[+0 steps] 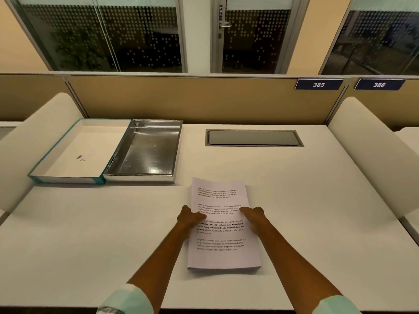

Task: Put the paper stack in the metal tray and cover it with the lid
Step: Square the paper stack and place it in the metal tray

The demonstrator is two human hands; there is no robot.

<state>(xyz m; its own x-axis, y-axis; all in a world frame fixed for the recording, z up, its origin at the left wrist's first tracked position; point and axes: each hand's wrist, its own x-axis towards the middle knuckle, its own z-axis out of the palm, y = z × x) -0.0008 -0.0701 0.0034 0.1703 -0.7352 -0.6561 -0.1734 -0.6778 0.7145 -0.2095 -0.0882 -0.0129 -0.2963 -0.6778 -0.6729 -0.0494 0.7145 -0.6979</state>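
Note:
A stack of printed white paper (223, 243) lies on the desk in front of me, long side pointing away. My left hand (190, 217) grips its left edge with the thumb on top. My right hand (254, 215) grips the right edge the same way. The shiny metal tray (156, 175) sits empty at the back left, just beyond the stack. Touching its left side lies the teal-edged lid (68, 179), upside down with its white inside showing.
A grey cable hatch (254, 138) is set into the desk at the back centre. Rounded white dividers (367, 141) rise on both sides. A tan partition (192, 98) closes the back, with number plates 385 and 386.

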